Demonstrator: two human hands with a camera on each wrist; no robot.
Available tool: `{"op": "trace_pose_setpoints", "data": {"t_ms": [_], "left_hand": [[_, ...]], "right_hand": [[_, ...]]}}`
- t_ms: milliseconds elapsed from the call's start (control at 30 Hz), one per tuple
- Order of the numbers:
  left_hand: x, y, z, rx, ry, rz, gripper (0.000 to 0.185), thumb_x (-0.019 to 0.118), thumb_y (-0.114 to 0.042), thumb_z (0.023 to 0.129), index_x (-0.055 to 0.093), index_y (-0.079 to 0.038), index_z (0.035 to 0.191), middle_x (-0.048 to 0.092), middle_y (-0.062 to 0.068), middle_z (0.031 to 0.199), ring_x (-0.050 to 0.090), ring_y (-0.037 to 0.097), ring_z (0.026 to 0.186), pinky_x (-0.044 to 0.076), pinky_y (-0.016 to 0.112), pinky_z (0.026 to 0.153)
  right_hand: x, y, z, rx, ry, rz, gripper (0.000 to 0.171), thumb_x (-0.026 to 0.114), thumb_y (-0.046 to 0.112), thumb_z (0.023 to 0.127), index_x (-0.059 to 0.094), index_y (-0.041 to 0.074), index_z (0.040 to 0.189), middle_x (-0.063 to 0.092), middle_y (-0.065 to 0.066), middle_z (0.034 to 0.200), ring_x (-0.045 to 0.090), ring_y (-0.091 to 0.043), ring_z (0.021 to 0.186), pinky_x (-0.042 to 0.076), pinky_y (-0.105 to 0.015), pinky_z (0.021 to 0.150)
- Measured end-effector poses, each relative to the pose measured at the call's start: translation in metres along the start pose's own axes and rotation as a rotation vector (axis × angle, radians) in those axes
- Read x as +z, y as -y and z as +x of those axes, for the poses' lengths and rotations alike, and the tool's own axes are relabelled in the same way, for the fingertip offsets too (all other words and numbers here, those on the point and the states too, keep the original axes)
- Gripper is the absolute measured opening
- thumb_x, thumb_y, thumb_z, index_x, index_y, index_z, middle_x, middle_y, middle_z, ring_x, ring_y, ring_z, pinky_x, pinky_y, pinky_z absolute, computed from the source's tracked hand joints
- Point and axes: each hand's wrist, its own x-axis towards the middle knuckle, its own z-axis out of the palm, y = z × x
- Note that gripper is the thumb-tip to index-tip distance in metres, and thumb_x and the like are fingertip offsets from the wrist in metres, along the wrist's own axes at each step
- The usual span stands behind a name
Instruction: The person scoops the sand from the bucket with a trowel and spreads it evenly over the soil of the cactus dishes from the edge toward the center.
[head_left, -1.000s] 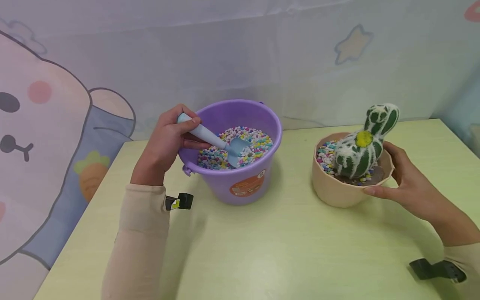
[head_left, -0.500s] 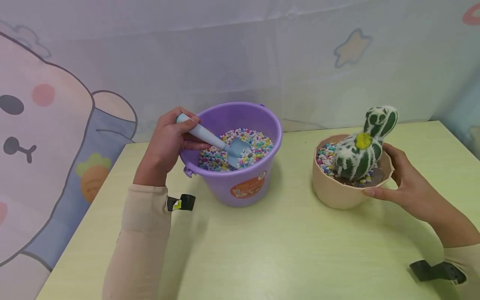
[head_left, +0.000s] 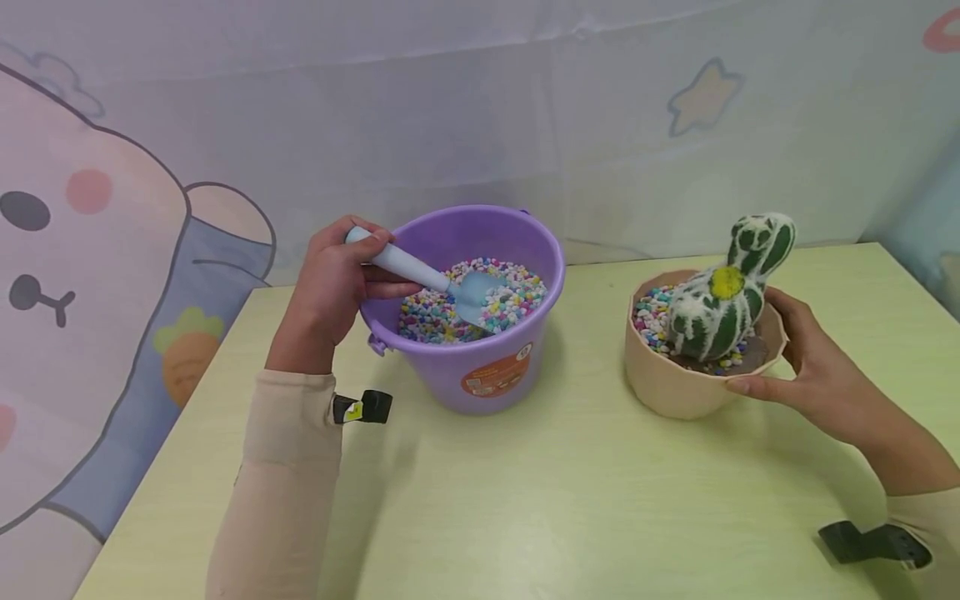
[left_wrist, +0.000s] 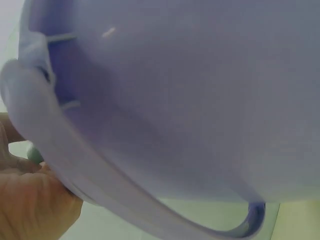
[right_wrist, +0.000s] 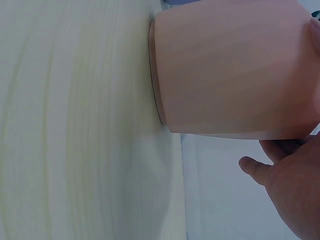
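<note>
My left hand point(head_left: 326, 283) grips the pale blue handle of a small toy shovel point(head_left: 408, 267), reaching over the left rim of a purple bucket point(head_left: 480, 358). The shovel's see-through blue blade dips into multicoloured pebbles point(head_left: 521, 308) inside. In the left wrist view the bucket's wall point(left_wrist: 175, 100) hides most of the shovel. My right hand point(head_left: 825, 375) holds the right rim of a beige faceted pot point(head_left: 675, 396), thumb in front and fingers behind. Inside the pot a green cactus figure point(head_left: 705, 325), with white fuzzy stripes and a yellow flower, stands among pebbles and a bare brown patch.
Bucket and pot stand apart on a pale yellow-green table point(head_left: 480, 500). The bucket's carrying handle point(left_wrist: 115, 187) hangs down its side in the left wrist view. Close behind the table is a cloth backdrop point(head_left: 450, 125) with cartoon prints.
The shovel blade has tilted and shifted slightly right among the pebbles, while its handle end moved a little left. My right hand and the pot have stayed in place.
</note>
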Motion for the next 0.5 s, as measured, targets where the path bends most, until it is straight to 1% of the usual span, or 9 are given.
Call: {"op": "trace_pose_setpoints", "data": {"t_ms": [67,200,233,267,433,500], "left_hand": [[-0.0008,-0.001,-0.0008,-0.012,-0.011,-0.021,0.009,0.043,-0.006,0.104,0.046,0.002,0.1,0.058,0.02,0.099,0.072,0.026,0.081,0.061,0.043,0.073],[-0.0036,-0.0025,-0.0019,-0.032,-0.04,-0.1,0.01,0.041,-0.005,0.104,0.046,0.004,0.103,0.052,0.023,0.106,0.071,0.027,0.085,0.06,0.043,0.076],[-0.0048,-0.0028,-0.0023,-0.032,-0.045,-0.125,0.01,0.041,-0.004,0.104,0.046,0.005,0.102,0.05,0.023,0.107,0.071,0.028,0.085,0.06,0.043,0.077],[-0.0057,-0.0028,-0.0026,-0.031,-0.051,-0.153,0.011,0.041,-0.004,0.104,0.046,0.006,0.102,0.048,0.022,0.108,0.071,0.028,0.085,0.06,0.044,0.077],[-0.0094,-0.0008,-0.0038,-0.015,-0.069,-0.233,0.013,0.039,-0.004,0.104,0.046,0.006,0.098,0.047,0.02,0.106,0.071,0.03,0.08,0.06,0.044,0.077],[-0.0095,0.0002,-0.0039,-0.009,-0.076,-0.252,0.014,0.039,-0.005,0.105,0.047,0.006,0.098,0.047,0.02,0.106,0.071,0.031,0.079,0.06,0.044,0.077]], "right_hand": [[0.0008,0.0009,0.0001,-0.001,0.0,0.002,0.101,0.07,-0.006,0.087,0.0,0.016,0.157,0.006,-0.021,0.157,0.008,-0.019,0.145,0.003,-0.047,0.119],[0.0013,0.0035,0.001,0.005,0.001,0.008,0.103,0.071,-0.005,0.087,-0.001,0.015,0.157,0.005,-0.022,0.158,0.005,-0.028,0.146,0.0,-0.06,0.116],[0.0014,0.004,0.0013,0.001,0.004,0.013,0.103,0.071,-0.005,0.087,-0.002,0.014,0.157,0.004,-0.023,0.158,0.003,-0.031,0.146,-0.002,-0.065,0.113],[0.0013,0.0046,0.0018,0.004,0.005,0.014,0.103,0.071,-0.005,0.087,-0.003,0.014,0.157,0.003,-0.023,0.158,0.002,-0.034,0.146,-0.003,-0.068,0.111],[0.0011,0.0064,0.0028,0.014,0.007,0.018,0.104,0.071,-0.004,0.087,-0.003,0.014,0.157,0.002,-0.022,0.159,0.001,-0.035,0.146,-0.002,-0.07,0.11],[0.0009,0.0064,0.0022,0.013,0.008,0.02,0.103,0.071,-0.004,0.087,-0.003,0.014,0.157,0.002,-0.021,0.159,0.001,-0.034,0.146,-0.002,-0.07,0.11]]}}
